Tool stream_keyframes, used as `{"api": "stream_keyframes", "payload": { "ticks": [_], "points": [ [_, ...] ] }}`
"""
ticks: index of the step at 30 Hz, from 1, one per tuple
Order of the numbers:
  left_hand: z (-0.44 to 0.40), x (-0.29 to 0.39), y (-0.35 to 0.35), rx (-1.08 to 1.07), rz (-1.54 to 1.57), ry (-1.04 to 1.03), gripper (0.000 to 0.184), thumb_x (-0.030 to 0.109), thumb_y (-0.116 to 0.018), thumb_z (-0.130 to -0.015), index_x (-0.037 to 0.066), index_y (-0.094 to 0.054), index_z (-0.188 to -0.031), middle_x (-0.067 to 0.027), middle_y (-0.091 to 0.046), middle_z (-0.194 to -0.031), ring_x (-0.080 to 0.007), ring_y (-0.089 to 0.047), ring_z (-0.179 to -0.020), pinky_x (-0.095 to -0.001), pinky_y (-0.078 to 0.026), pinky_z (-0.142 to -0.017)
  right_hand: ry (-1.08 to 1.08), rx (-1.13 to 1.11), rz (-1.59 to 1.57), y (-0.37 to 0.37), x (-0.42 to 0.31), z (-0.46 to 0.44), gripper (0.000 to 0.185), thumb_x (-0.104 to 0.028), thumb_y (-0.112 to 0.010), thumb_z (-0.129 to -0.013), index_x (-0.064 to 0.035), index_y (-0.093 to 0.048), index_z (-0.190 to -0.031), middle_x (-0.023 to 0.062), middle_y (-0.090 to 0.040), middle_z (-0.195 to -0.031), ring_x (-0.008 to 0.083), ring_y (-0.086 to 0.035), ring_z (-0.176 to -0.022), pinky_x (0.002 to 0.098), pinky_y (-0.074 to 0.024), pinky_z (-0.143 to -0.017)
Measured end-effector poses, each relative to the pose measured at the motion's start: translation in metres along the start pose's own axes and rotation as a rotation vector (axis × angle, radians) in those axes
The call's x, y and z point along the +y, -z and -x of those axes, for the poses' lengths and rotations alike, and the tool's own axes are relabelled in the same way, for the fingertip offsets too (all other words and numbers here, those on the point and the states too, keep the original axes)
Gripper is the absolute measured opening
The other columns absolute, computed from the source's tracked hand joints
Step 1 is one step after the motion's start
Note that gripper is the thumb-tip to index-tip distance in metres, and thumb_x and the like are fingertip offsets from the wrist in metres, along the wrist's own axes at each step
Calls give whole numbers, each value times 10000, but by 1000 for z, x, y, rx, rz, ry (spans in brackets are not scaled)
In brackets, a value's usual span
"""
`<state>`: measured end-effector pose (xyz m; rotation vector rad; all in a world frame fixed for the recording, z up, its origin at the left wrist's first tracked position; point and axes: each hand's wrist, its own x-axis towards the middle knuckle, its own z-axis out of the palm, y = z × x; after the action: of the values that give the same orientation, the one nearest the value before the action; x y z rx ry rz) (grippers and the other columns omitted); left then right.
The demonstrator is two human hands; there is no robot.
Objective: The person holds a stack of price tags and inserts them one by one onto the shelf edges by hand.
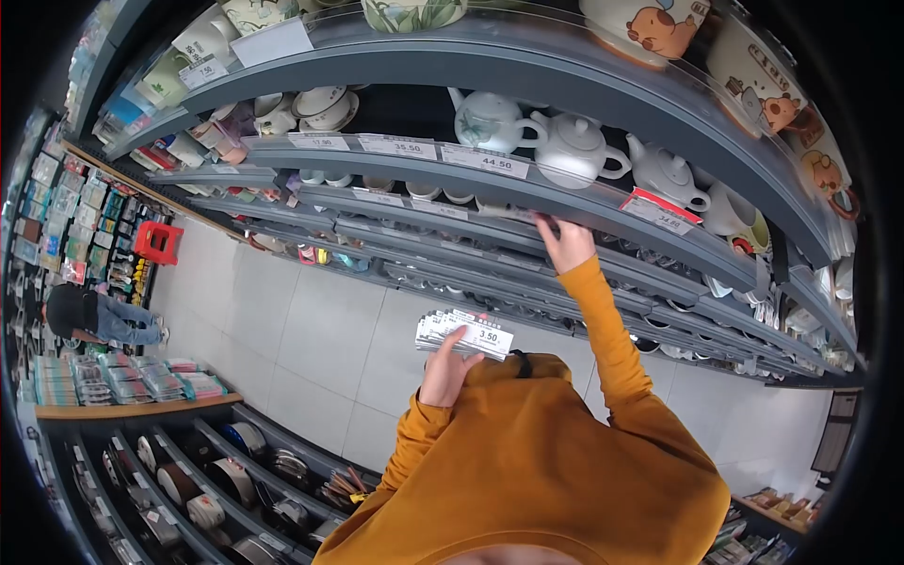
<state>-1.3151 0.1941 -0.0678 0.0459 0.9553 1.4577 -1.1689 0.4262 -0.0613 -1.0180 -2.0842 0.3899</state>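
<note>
A stack of white price labels [485, 336], the top one reading 3.50, is fanned out in my left hand [444, 367], thumb on top. My right hand [569, 247] reaches up to the front edge of a shelf [537, 224] holding small cups, its fingertips at the label strip; whether they pinch anything is too small to tell. Above it, white teapots [576, 151] stand on a shelf with a 44.50 label [485, 161]. A red-edged label [661, 211] sits to the right.
Mugs with cartoon animals [650, 33] line the top shelf. A red stool [158, 243] stands at the left, near a person in dark top and jeans [127, 318]. Shelves with pans [179, 482] fill the lower left. Tiled floor [320, 330] lies between.
</note>
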Motion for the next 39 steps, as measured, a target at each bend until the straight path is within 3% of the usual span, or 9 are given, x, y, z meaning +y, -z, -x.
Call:
{"api": "stream_keyframes", "payload": {
  "ticks": [7,10,16,23,26,27,31,34,39],
  "points": [
    [1,4,-14,-47,0,1,358,189,-528,-927,54,-488,-1256,-68,-579,-1246,-135,-571,-1045,-248,-507,-747,-60,-20,-187,-7,-6,4,149,-144,-639,-859,-91,-691,-988,158,-677,-832,328,-659,-751,367,-519,-663],
    [1,5,-13,-57,2,0,371,188,-518,-934,50,-471,-1275,-79,-564,-1270,-133,-570,-1050,-236,-516,-736,-48,28,-108,-5,-4,4,164,-151,-631,-866,-92,-683,-1009,145,-681,-848,328,-656,-768,362,-518,-680],
    [3,12,-17,-81,-36,-30,392,202,-520,-936,48,-471,-1293,-71,-561,-1269,-143,-567,-1068,-258,-512,-775,-29,-124,-57,0,-12,7,194,-167,-613,-871,-92,-663,-1044,114,-674,-928,321,-636,-853,374,-509,-735],
    [3,24,-26,-138,-74,-93,372,202,-518,-959,35,-472,-1288,-86,-545,-1277,-176,-584,-1074,-316,-534,-807,44,-79,-43,14,-40,20,281,-120,-632,-846,-42,-614,-1114,96,-566,-1156,317,-553,-1018,376,-481,-823],
    [-3,25,-22,-89,-76,-96,373,184,-542,-948,31,-473,-1281,-90,-550,-1258,-183,-604,-1030,-314,-558,-750,-111,-82,-263,22,-63,41,212,-176,-629,-877,-31,-646,-1031,115,-618,-970,297,-606,-899,340,-485,-780],
    [-5,26,-22,-78,-89,-108,367,180,-552,-944,33,-479,-1272,-86,-558,-1239,-181,-609,-1016,-307,-558,-726,-264,-208,-323,27,-69,48,189,-197,-619,-893,-20,-658,-946,103,-648,-866,278,-635,-809,314,-491,-737],
    [-13,29,-23,-54,-158,-129,332,172,-582,-932,44,-502,-1227,-69,-591,-1155,-171,-624,-972,-293,-553,-664,-392,-252,-552,31,-81,75,215,-196,-686,-854,7,-625,-820,81,-650,-681,119,-616,-616,257,-484,-618],
    [-18,31,-26,-76,-195,-127,299,180,-593,-929,56,-519,-1191,-55,-614,-1092,-164,-636,-927,-288,-542,-655,-482,-303,-616,37,-88,87,209,-175,-714,-835,-3,-609,-780,54,-648,-687,78,-588,-606,233,-470,-598],
    [-18,41,-28,-179,-237,-67,295,177,-601,-924,43,-531,-1178,-71,-617,-1095,-167,-638,-918,-288,-538,-672,-562,-146,-707,37,-100,94,200,-162,-655,-886,8,-601,-797,33,-639,-690,56,-566,-611,208,-449,-595]
  ]
}}
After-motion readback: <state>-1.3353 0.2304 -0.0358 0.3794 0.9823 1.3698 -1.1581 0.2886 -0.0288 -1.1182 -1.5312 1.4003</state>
